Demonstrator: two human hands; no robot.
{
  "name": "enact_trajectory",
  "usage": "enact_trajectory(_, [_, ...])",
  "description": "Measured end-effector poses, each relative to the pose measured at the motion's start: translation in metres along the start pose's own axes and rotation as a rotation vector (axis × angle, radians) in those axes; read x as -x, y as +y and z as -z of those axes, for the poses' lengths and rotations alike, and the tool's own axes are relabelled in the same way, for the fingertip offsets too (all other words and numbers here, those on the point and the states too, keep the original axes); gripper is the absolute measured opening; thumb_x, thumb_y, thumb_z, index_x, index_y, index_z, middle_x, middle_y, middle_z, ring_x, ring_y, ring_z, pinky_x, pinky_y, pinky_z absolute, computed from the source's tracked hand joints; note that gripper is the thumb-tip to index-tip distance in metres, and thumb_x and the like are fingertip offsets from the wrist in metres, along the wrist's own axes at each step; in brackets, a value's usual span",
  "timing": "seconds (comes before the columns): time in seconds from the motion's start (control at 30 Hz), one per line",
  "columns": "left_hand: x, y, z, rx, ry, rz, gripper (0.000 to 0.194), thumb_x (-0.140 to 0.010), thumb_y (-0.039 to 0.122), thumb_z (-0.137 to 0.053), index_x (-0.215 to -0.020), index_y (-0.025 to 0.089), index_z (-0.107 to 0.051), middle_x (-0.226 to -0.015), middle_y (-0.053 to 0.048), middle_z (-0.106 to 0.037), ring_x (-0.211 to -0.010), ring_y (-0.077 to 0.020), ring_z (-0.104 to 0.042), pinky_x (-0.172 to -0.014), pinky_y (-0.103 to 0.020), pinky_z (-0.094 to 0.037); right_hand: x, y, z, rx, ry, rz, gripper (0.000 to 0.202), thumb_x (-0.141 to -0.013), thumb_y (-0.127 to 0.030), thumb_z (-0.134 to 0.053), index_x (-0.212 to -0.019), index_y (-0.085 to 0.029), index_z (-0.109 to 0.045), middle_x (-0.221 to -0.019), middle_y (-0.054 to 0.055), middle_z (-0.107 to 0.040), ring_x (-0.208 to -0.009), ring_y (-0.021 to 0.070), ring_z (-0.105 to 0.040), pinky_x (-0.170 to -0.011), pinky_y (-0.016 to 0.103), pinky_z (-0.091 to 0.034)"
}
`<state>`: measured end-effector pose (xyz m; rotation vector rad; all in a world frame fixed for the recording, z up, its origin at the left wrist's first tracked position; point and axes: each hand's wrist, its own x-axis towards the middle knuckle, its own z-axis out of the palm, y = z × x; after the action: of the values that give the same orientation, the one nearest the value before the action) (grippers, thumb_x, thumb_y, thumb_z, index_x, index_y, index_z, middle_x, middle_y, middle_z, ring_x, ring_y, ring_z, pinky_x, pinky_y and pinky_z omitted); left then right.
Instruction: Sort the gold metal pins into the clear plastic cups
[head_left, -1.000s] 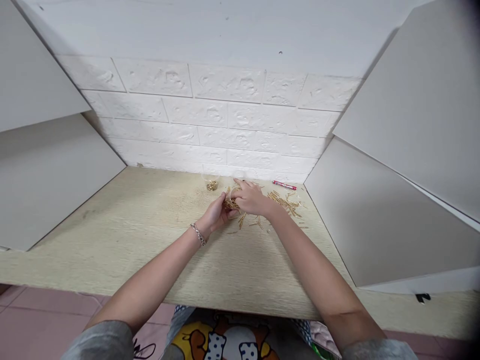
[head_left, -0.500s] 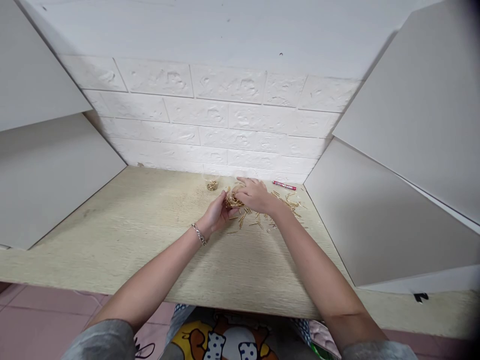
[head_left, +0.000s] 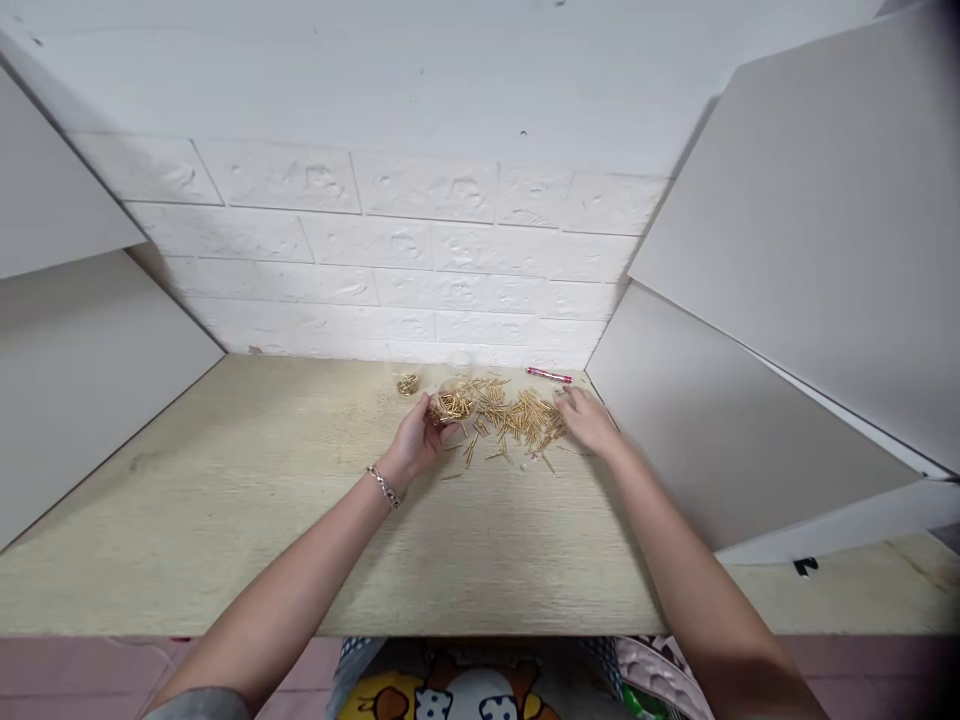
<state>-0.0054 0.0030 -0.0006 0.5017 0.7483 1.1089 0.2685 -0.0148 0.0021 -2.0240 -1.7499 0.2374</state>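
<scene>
My left hand (head_left: 420, 436) is wrapped round a clear plastic cup (head_left: 474, 388) that holds many thin gold sticks. Loose gold sticks (head_left: 525, 415) lie in a spread pile on the table, just right of the cup. At the right end of that pile is my right hand (head_left: 591, 420), its fingers apart and curved, with the fingertips touching or close to the sticks. Nothing held shows in it, though part of the fingers' inner side is hidden. A second clear cup (head_left: 407, 383) with some gold pieces at its bottom stands left of the held one.
A red pen-like stick (head_left: 549, 375) lies behind the pile, near the white brick-pattern wall (head_left: 390, 245). Grey-white panels (head_left: 697, 430) lean in on the right, and more panels (head_left: 97, 370) on the left. The wooden table's (head_left: 262, 540) front edge runs before my body.
My right hand has left the cup and moved right to the pile's far end, so more sticks show. The left hand keeps hold of the cup. The view has shifted slightly.
</scene>
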Motion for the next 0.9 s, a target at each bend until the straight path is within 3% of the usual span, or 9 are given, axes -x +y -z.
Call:
enact_trajectory(0.07, [-0.002, 0.0, 0.001, 0.001, 0.008, -0.002, 0.025, -0.088, 0.029, -0.039, -0.094, 0.013, -0.058, -0.083, -0.006, -0.065, -0.07, -0.0121, -0.062, -0.059, -0.021, -0.054, 0.006, 0.01, -0.005, 0.153, -0.004, -0.064, 0.037, -0.085, -0.028, -0.035, -0.114, -0.016, -0.055, -0.119, 0.013, -0.052, -0.111, 0.0254, -0.044, -0.095, 0.041, -0.029])
enact_trajectory(0.27, [-0.003, 0.0, 0.003, 0.002, 0.037, -0.01, 0.024, -0.087, 0.028, -0.041, -0.097, 0.013, -0.057, -0.08, -0.005, -0.065, -0.068, -0.0123, -0.062, -0.06, -0.023, -0.054, 0.008, 0.027, 0.0, 0.384, 0.029, -0.162, 0.031, -0.079, -0.01, -0.04, -0.096, -0.01, -0.065, -0.099, 0.017, -0.056, -0.099, 0.0246, -0.05, -0.082, 0.03, -0.037])
enact_trajectory(0.6, [-0.003, 0.0, 0.003, 0.045, 0.044, -0.019, 0.021, -0.087, 0.025, -0.04, -0.095, 0.014, -0.057, -0.079, -0.005, -0.066, -0.065, -0.0116, -0.062, -0.058, -0.022, -0.054, 0.003, 0.031, -0.005, 0.404, 0.035, -0.218, 0.03, -0.083, -0.017, -0.038, -0.091, -0.012, -0.066, -0.095, 0.014, -0.06, -0.086, 0.0208, -0.058, -0.07, 0.027, -0.041])
enact_trajectory(0.9, [0.0, 0.0, 0.002, 0.034, 0.021, 0.091, 0.019, -0.085, 0.023, -0.041, -0.086, 0.011, -0.056, -0.065, -0.005, -0.063, -0.045, -0.0071, -0.054, -0.041, -0.014, -0.048, 0.006, 0.028, -0.001, 0.332, 0.018, -0.228, 0.028, -0.08, -0.026, -0.042, -0.092, -0.02, -0.067, -0.096, 0.009, -0.063, -0.087, 0.021, -0.058, -0.068, 0.027, -0.041])
